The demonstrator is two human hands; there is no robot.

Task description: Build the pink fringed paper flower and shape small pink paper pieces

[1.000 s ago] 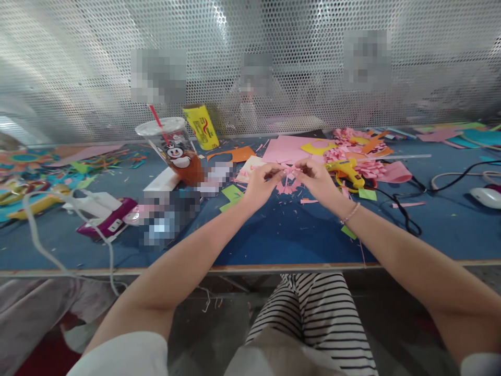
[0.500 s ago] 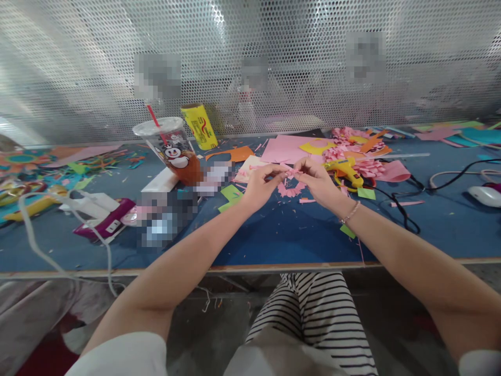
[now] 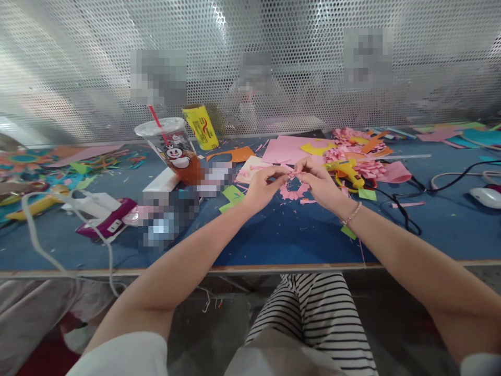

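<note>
Both my hands meet over the blue table, pinching a fringed pink paper strip (image 3: 293, 192) that hangs below them in a curved loop. My left hand (image 3: 266, 185) grips its upper left part between thumb and fingers. From the other side my right hand (image 3: 316, 183) pinches the strip close to the left fingertips. The exact spot between the fingertips is too small to make out. Left of my left hand lie a cream sheet with pink scraps (image 3: 250, 168) and green paper pieces (image 3: 232, 196). A yellow glue gun (image 3: 348, 171) rests just right of my right hand.
Behind my hands lie pink sheets (image 3: 287, 149) and fringed pink paper flowers (image 3: 346, 141). A plastic drink cup (image 3: 176, 151) with a red straw stands left, near a yellow packet (image 3: 201, 127) and a purple-and-white power strip (image 3: 107, 219). A black cable (image 3: 407, 211) runs right.
The pink strip's loop hangs slightly lower and shows more open below my fingers. My hands stay in nearly the same place, still pinching it.
</note>
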